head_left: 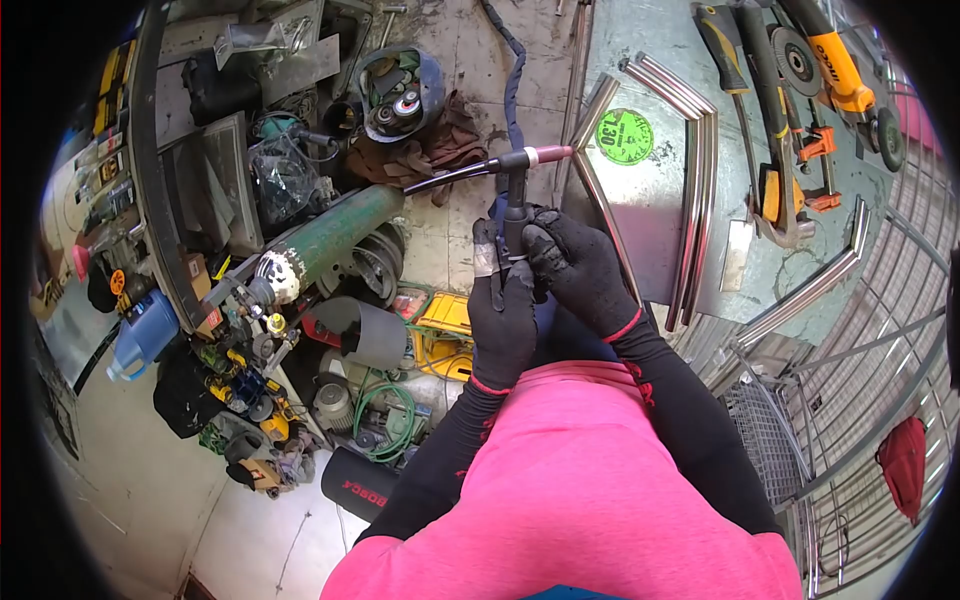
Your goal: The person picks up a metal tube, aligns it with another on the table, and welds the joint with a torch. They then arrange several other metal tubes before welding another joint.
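Observation:
In front of my body I hold a TIG welding torch (516, 190) with a black handle and a pinkish nozzle pointing right. My left hand (503, 325), in a dark glove with a silvery patch on one finger, is closed around the lower handle. My right hand (578, 262), gloved too, is closed against the other side of the handle, its fingertips pressed near a pale band there. Whatever small part those fingertips may pinch is hidden. Close to the nozzle, bent shiny metal tubes (607, 205) lie on the metal worktable (660, 245).
On the worktable are a round green sticker (625, 137), more bent tubes (703, 190), an angle grinder (838, 70), a screwdriver (722, 50) and clamps (820, 165). At left stand a green gas cylinder (335, 235), a bucket-like container (430, 85), a yellow case (443, 315) and crowded shelves.

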{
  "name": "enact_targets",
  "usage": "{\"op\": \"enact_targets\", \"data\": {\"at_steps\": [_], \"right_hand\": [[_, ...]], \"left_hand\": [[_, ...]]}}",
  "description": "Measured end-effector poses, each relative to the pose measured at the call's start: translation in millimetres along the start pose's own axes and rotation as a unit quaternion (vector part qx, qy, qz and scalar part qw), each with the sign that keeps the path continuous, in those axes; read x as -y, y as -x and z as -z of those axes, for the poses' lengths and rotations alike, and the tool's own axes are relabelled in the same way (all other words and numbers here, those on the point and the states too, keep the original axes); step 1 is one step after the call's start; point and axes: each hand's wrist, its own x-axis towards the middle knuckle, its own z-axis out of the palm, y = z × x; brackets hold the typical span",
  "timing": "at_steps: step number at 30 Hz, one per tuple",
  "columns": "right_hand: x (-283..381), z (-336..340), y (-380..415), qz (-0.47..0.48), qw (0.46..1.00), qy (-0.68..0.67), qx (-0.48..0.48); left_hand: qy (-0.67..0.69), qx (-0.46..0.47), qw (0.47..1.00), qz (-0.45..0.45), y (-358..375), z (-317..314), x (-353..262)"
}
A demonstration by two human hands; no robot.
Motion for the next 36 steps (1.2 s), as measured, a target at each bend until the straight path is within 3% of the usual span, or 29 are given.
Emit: {"op": "enact_targets", "data": {"at_steps": [5,7,9,11,25,33,36], "right_hand": [[2,0,4,-0.006,0.999,-0.036,0.003],[14,3,12,0.052,0.977,0.205,-0.008],[33,12,3,-0.115,0.991,-0.061,0.044],[0,1,0,0.012,1.0,0.0,-0.004],[1,2,-2,0.001,1.0,-0.003,-0.005],[-2,1,-2,0.069,0.997,0.011,-0.013],[0,4,-2,0.018,1.0,0.016,0.002]], "left_hand": [[-0.014,0.004,1.0,-0.01,0,0,-4],[-0.01,0.008,1.0,-0.002,3,4,-3],[-0.045,-0.017,0.999,-0.016,4,2,-11],[-0.029,-0.01,0.999,-0.033,-1,4,14],[0.019,-0.018,1.0,0.001,-1,-3,-7],[-0.022,-0.04,0.999,-0.025,-2,-3,1],[-0.011,-0.031,0.999,-0.012,0,-3,-2]]}}
